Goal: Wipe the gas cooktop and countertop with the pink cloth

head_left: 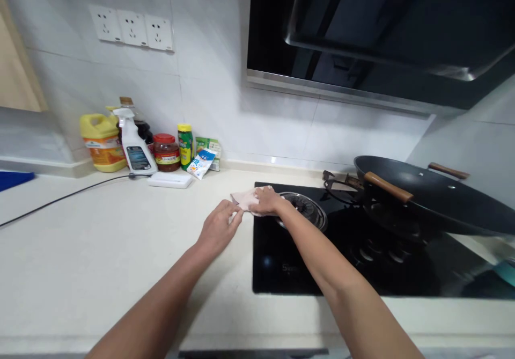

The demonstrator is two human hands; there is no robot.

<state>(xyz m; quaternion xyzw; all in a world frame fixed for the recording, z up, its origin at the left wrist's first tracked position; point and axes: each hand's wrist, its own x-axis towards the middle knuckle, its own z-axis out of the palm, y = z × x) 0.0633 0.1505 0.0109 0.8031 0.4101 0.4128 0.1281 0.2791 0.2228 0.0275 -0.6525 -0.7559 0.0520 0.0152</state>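
Note:
A pale pink cloth [243,199] lies across the left edge of the black glass gas stove [281,273] and the countertop beside it. My right hand [266,200] presses down on the cloth with its fingers bent over it, close to the round left burner [308,209]. At the cloth's near left edge, my left hand [219,224] has its thumb and fingertips closed on the fabric. Part of the burner is hidden by my right forearm.
A large black wok [426,187] with wooden handles sits at the stove's right. Along the wall stand a spray bottle [135,147], a yellow jug [102,144], a red-lidded jar [166,152] and a white box [170,180] by a black cable [60,198]. A range hood [362,37] hangs above.

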